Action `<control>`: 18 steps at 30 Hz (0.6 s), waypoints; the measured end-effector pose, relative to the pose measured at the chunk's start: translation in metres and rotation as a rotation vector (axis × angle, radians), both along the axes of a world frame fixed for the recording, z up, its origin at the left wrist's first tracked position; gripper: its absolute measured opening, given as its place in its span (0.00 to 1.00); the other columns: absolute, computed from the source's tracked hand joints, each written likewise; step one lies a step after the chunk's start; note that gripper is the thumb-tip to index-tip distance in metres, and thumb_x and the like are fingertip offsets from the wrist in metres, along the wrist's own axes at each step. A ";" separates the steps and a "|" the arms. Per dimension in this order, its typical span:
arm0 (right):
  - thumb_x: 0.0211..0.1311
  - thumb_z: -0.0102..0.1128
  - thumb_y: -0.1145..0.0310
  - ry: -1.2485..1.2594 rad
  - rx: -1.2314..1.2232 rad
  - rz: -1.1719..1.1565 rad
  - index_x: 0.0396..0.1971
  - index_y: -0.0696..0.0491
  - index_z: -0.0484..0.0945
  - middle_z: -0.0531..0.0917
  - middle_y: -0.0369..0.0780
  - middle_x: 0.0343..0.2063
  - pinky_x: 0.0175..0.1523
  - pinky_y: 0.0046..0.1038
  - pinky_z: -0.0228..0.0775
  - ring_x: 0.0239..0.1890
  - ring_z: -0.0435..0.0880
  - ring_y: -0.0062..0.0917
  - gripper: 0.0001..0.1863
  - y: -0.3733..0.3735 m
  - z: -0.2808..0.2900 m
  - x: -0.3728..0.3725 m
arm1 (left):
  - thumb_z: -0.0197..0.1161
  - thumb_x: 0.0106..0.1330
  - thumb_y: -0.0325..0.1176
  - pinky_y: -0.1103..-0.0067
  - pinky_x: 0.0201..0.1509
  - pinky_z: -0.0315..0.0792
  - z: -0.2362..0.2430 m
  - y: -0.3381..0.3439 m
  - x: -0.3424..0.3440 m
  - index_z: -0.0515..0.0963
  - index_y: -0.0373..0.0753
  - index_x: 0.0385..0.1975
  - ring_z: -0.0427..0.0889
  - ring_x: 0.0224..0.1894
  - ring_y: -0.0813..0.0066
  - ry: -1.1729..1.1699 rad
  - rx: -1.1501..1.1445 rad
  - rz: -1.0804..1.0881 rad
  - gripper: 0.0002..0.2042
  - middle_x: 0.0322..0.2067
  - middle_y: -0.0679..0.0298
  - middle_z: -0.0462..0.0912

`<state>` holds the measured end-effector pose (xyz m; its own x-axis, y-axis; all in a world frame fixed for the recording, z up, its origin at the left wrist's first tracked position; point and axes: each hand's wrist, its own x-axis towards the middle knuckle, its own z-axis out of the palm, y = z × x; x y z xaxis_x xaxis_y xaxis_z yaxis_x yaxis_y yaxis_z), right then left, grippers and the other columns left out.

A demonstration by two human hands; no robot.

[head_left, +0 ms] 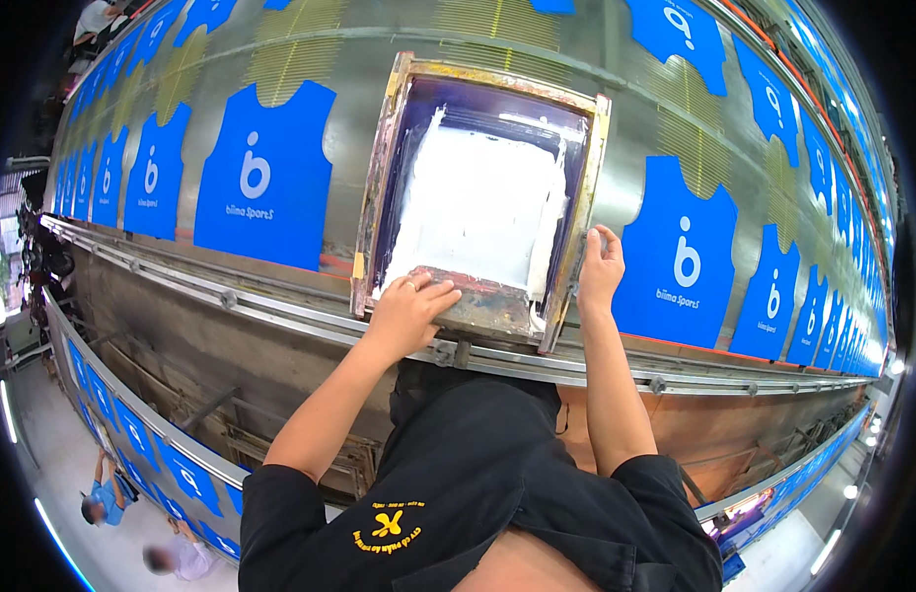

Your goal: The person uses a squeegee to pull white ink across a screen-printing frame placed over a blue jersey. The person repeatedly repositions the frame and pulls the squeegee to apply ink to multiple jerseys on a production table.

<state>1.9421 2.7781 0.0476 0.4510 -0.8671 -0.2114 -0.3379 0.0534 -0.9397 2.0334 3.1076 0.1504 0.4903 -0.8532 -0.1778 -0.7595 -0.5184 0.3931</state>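
A printing screen frame [593, 148] with worn, paint-stained edges lies on the long metal table in front of me. White ink [482, 192] covers most of the mesh inside it. Along the frame's near end sits a stained squeegee [497, 308]. My left hand [410, 314] is closed over the squeegee's left end, its fingers bent across the top. Close beside the frame's right outer edge is my right hand [603, 266], fingers curled together; whether they touch the frame or hold anything is hidden.
Blue vest-shaped fabric pieces with white prints lie in rows, one [265, 178] left of the frame and another [680, 252] right. A metal rail [231, 298] runs along the table's near edge. Behind me stands another table with blue pieces [132, 429]; two people [108, 498] are at lower left.
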 end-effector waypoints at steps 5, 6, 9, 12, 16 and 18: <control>0.75 0.67 0.59 0.146 -0.078 0.052 0.53 0.53 0.82 0.71 0.26 0.24 0.28 0.23 0.55 0.24 0.63 0.11 0.16 0.011 0.003 0.011 | 0.71 0.55 0.31 0.63 0.54 0.82 0.008 -0.010 0.035 0.85 0.45 0.54 0.89 0.49 0.56 0.130 -0.040 -0.031 0.23 0.49 0.63 0.90; 0.75 0.67 0.59 0.171 -0.060 0.039 0.53 0.52 0.82 0.72 0.27 0.25 0.29 0.23 0.56 0.25 0.64 0.11 0.16 0.011 0.005 0.009 | 0.69 0.58 0.33 0.63 0.49 0.83 0.009 -0.021 0.046 0.86 0.44 0.52 0.90 0.43 0.55 0.074 -0.112 -0.025 0.20 0.44 0.61 0.91; 0.74 0.67 0.59 0.136 -0.047 0.074 0.53 0.52 0.81 0.71 0.27 0.25 0.29 0.23 0.56 0.25 0.63 0.11 0.16 0.011 0.009 0.005 | 0.72 0.64 0.41 0.63 0.52 0.81 0.019 -0.060 0.104 0.86 0.52 0.52 0.89 0.48 0.58 0.120 0.009 -0.009 0.17 0.46 0.62 0.91; 0.72 0.69 0.61 0.207 -0.049 0.054 0.51 0.52 0.82 0.78 0.30 0.27 0.32 0.25 0.65 0.27 0.72 0.14 0.14 0.010 0.005 0.008 | 0.68 0.69 0.48 0.60 0.53 0.80 0.022 -0.107 0.172 0.85 0.55 0.53 0.89 0.50 0.57 0.092 0.089 -0.052 0.16 0.47 0.64 0.91; 0.72 0.70 0.59 0.182 -0.033 0.032 0.51 0.53 0.82 0.81 0.33 0.30 0.36 0.25 0.68 0.30 0.74 0.16 0.16 0.009 -0.002 0.009 | 0.68 0.68 0.47 0.60 0.52 0.80 0.011 -0.157 0.247 0.87 0.54 0.51 0.88 0.49 0.55 0.015 0.156 -0.075 0.15 0.43 0.62 0.91; 0.71 0.71 0.57 0.239 0.052 0.028 0.51 0.54 0.82 0.83 0.37 0.35 0.42 0.27 0.71 0.36 0.78 0.21 0.18 0.008 0.003 0.006 | 0.69 0.67 0.48 0.60 0.51 0.80 0.000 -0.170 0.265 0.87 0.52 0.49 0.88 0.48 0.55 0.005 0.131 -0.075 0.15 0.41 0.61 0.91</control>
<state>1.9483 2.7864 0.0501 0.4067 -0.8400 -0.3593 -0.5522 0.0873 -0.8291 2.2985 2.9376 0.1501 0.4246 -0.8569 -0.2923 -0.7962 -0.5071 0.3301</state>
